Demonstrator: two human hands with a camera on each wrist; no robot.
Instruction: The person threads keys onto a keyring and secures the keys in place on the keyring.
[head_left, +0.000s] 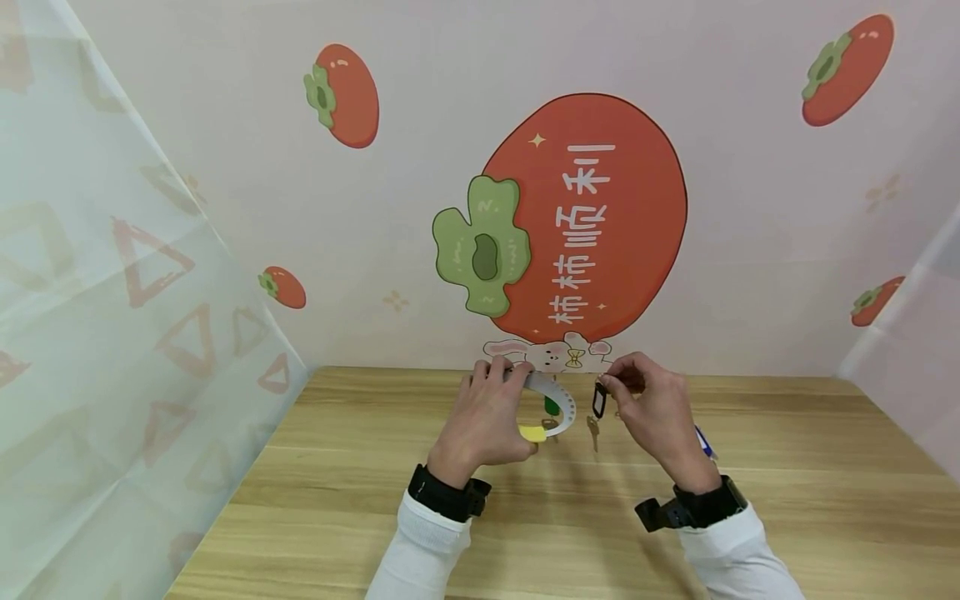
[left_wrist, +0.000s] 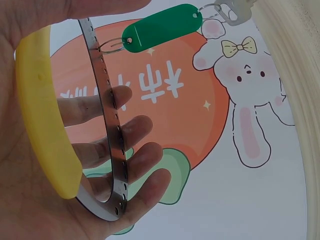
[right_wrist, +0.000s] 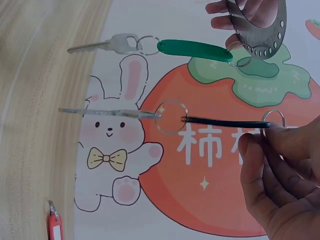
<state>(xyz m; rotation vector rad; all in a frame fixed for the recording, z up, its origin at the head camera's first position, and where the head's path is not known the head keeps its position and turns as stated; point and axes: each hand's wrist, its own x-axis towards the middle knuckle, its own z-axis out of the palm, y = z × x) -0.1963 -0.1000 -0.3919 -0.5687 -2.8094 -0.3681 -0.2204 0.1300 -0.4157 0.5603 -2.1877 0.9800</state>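
My left hand (head_left: 486, 412) grips a key holder made of a yellow handle (left_wrist: 42, 115) and a curved metal strip (left_wrist: 114, 120) with a row of holes. The handle lies against the palm, and the fingers reach behind the strip. From the strip a green key tag (right_wrist: 195, 50) hangs by its ring, with a silver key (right_wrist: 117, 44) below it. To the right, my right hand (head_left: 660, 417) pinches the ring of a black-framed key tag (head_left: 599, 402) between thumb and finger. Another key (head_left: 594, 433) dangles under that tag, apart from the holder.
A red key tag (right_wrist: 55, 227) lies on the wooden table (head_left: 360, 483). Part of a blue key tag (head_left: 705, 443) shows behind my right wrist. At the table's far edge stands a wall (head_left: 405, 208) printed with persimmons and a rabbit.
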